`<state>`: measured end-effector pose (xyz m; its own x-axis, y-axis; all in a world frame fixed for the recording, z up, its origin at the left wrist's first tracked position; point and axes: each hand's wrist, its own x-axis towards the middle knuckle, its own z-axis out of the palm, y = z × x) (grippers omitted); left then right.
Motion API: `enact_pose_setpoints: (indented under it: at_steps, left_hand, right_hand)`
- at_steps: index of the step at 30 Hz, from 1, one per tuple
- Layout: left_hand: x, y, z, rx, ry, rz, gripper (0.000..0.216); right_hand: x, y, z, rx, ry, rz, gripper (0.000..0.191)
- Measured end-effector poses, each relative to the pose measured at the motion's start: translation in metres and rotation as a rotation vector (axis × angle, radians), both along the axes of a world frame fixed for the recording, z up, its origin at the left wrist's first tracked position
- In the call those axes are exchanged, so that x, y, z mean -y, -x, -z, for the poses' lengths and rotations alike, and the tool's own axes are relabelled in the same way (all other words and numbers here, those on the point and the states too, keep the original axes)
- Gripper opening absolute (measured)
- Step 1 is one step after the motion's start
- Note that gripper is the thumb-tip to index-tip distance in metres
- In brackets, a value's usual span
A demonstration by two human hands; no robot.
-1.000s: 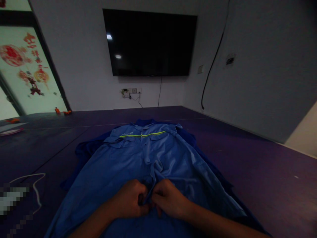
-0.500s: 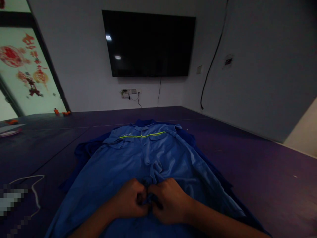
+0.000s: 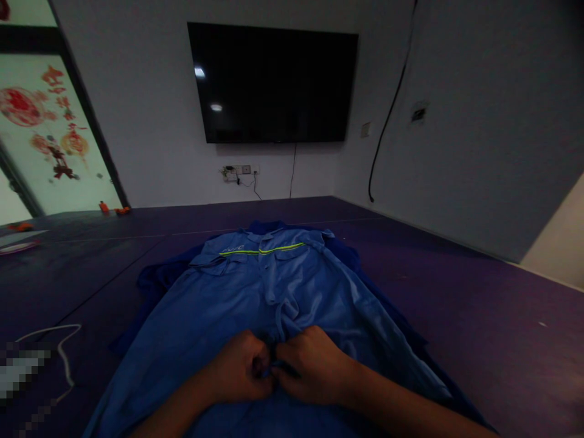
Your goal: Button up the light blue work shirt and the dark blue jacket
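A blue work jacket (image 3: 205, 316) lies spread on the purple floor, collar away from me, with a yellow-green stripe (image 3: 260, 250) across its chest. Darker blue cloth (image 3: 168, 274) shows from under it on both sides. My left hand (image 3: 241, 367) is closed, pinching the jacket's front edge near the lower middle. Right beside it, my right hand (image 3: 314, 368) also grips the front edge, knuckles up. A small fold of blue fabric shows between the fingertips; any button there is hidden. Above the hands, the front placket is creased and bunched.
A white cable (image 3: 66, 359) and a pixelated object (image 3: 20, 371) lie on the floor at left. Orange items (image 3: 114, 208) sit by the decorated glass door (image 3: 59, 134). A large television (image 3: 274, 85) hangs on the far wall, and a black cable (image 3: 387, 121) dangles at right.
Both hands stay at the same spot on the jacket's front edge. My right hand has shifted very slightly, and its fingers sit a little differently on the cloth.
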<state>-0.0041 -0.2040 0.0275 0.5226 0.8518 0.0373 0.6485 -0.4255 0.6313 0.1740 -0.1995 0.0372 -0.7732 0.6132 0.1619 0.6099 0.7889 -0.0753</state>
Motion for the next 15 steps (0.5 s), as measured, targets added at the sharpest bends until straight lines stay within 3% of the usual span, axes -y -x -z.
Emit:
enact_pose_setpoints:
  at_steps: [15]
  left_hand:
    - [-0.0024, 0.0029, -0.0024, 0.008, 0.061, 0.044, 0.019]
  right_hand:
    - [-0.0053, -0.0071, -0.0057, 0.033, -0.016, -0.169, 0.014]
